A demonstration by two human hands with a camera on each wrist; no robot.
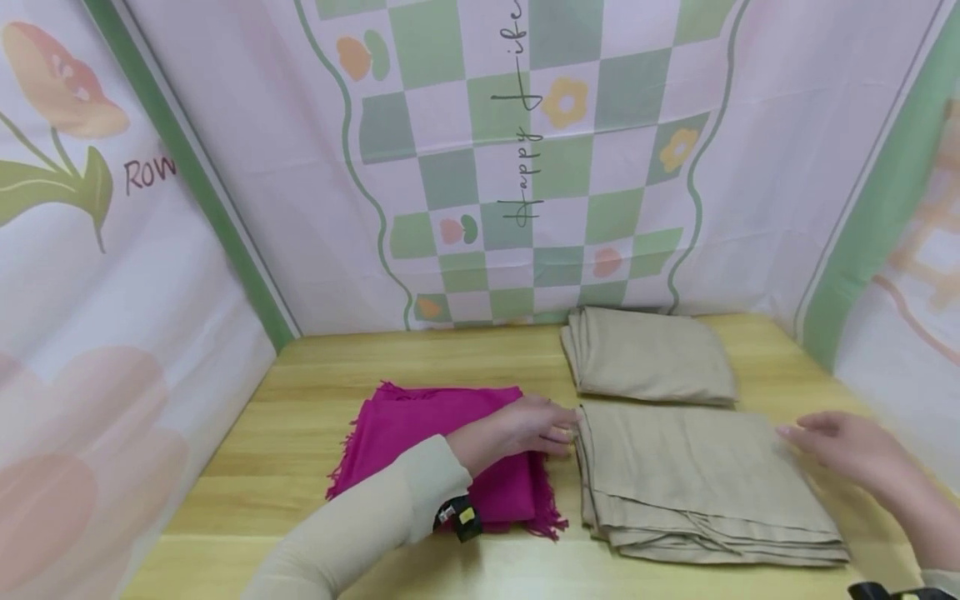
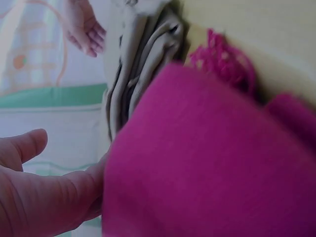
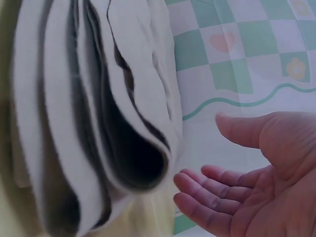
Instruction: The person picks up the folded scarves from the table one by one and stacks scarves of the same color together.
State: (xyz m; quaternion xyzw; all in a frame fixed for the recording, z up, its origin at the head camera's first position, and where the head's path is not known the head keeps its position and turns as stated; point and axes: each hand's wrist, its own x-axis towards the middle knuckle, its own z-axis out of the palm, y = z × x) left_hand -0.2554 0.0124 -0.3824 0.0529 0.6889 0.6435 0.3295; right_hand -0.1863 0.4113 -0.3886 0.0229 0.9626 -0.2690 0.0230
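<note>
A folded beige cloth with a drawstring (image 1: 697, 475) lies at the front right of the wooden table. My left hand (image 1: 534, 423) reaches over the folded magenta fringed scarf (image 1: 442, 417), its fingertips at the beige cloth's left edge; whether they touch it I cannot tell. Off the cloth's right side, my right hand (image 1: 855, 450) hovers with fingers loosely extended and nothing held. In the right wrist view, that hand (image 3: 247, 182) faces the layered folds of the beige cloth (image 3: 98, 123), palm turned up. The left wrist view has the scarf (image 2: 197, 158) covering part of the left hand's fingers.
A second folded beige cloth (image 1: 652, 354) lies behind the first, close to the back wall. Printed fabric walls (image 1: 555, 167) enclose the wooden table (image 1: 255, 450) at the back, left and right.
</note>
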